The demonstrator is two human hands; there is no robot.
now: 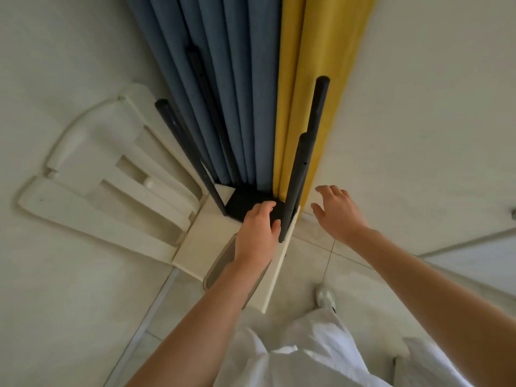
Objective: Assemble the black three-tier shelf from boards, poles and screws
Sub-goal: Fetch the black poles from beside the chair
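A black board (245,203) with upright poles (296,185) stands on a white chair (195,247). The left hand (258,229) presses flat on the board, probably steadying it. The right hand (336,210) hovers spread, empty.

- Your white chair (195,247) stands on the tiled floor (312,255).
- Toward 12 o'clock on its seat sits the black board (245,202) with upright poles (296,185).

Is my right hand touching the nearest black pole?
Apart. The head view shows the right hand open, with floor visible between it and the nearest black pole.
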